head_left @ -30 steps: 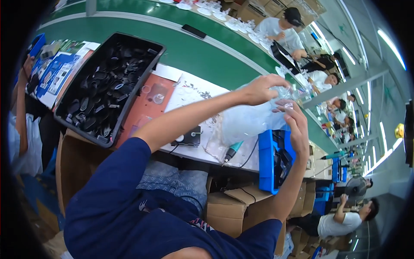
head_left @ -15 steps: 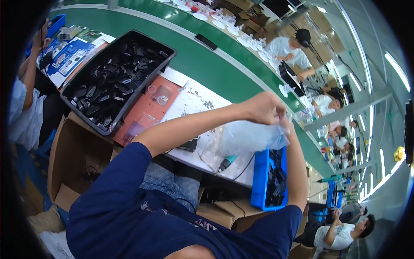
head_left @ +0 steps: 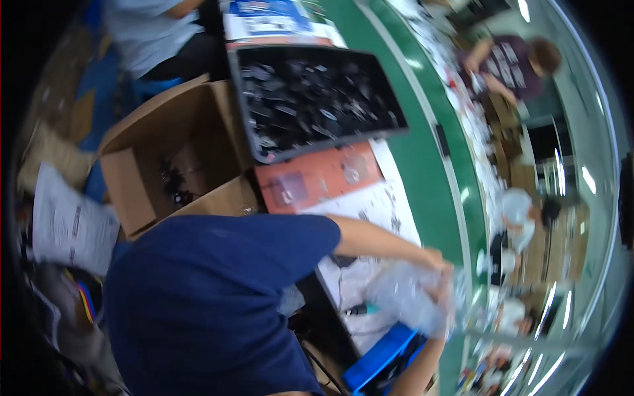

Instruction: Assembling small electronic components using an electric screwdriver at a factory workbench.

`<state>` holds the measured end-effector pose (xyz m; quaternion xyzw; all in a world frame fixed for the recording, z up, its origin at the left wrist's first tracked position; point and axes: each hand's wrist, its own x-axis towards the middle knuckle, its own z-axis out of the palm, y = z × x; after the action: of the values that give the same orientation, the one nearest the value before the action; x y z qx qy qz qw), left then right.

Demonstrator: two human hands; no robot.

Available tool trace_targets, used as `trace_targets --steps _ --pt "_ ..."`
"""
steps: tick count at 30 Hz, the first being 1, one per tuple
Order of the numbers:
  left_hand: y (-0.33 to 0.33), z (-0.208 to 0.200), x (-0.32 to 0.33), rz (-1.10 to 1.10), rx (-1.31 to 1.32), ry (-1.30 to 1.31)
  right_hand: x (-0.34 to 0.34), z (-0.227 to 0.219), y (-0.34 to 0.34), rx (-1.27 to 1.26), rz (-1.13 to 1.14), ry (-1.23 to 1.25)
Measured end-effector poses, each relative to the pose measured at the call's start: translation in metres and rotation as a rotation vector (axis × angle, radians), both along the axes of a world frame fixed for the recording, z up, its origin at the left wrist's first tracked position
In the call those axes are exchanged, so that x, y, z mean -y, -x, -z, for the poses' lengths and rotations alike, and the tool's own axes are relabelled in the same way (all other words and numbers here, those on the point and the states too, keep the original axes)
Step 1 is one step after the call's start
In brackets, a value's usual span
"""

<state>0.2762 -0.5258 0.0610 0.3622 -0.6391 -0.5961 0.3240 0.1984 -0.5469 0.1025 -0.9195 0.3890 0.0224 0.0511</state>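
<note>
Here, left hand (head_left: 434, 259) and right hand (head_left: 442, 292) clutch a translucent bag (head_left: 401, 294), partly hiding a teal tool (head_left: 371, 308) near a blue bin (head_left: 376, 360).

a black plastic crate (head_left: 330, 144) full of small black parts (head_left: 317, 99) lies next to an open cardboard box (head_left: 129, 188). beyond a long green surface (head_left: 426, 185) is a co-worker (head_left: 518, 66) in a dark maroon t-shirt.

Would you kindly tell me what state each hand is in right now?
Left hand: at the clear plastic bag, too blurred to tell open from closed.
Right hand: at the same bag; open or closed cannot be told.
</note>
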Motion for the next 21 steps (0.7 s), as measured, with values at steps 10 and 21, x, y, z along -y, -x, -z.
trace_targets --steps 10,21 --pt "-0.023 -0.007 -0.018 -0.079 0.104 -0.059 0.079 -0.013 -0.126 -0.020 -0.309 -0.083" --pt "-0.017 0.001 -0.020 -0.157 0.072 0.102 0.117 -0.027 -0.165 0.034 -0.355 -0.146"
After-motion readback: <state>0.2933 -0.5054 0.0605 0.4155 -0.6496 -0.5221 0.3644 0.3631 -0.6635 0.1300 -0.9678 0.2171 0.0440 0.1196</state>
